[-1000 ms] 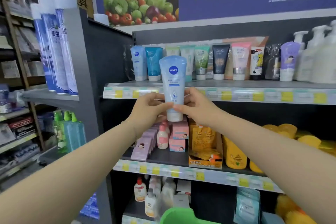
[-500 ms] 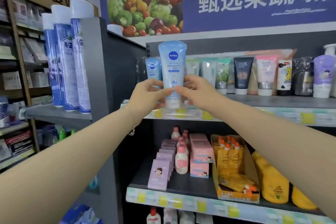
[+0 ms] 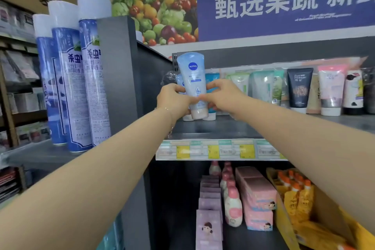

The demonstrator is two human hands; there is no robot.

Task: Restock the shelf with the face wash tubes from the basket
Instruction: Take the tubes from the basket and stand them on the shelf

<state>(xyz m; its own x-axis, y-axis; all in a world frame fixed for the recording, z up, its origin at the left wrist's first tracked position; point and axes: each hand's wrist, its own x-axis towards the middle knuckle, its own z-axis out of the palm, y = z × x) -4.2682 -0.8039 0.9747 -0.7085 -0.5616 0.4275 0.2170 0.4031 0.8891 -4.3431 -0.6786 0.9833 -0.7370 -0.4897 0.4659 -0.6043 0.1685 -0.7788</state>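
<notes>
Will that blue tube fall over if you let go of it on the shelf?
Probably not: the blue tube is cap-down, and the tubes behind stand that way. It is tall and narrow though, so a bump might tip it.

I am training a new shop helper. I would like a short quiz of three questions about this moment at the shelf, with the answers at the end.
1. Which hands grip the Nivea tube?
2. Its cap points: A) up; B) down; C) toward the camera.
3. True or false: the tube is held at the right end of the upper shelf.

Key
1. Both: the left hand and the right hand.
2. B.
3. False: it is at the left end, in front of the other blue tubes.
</notes>
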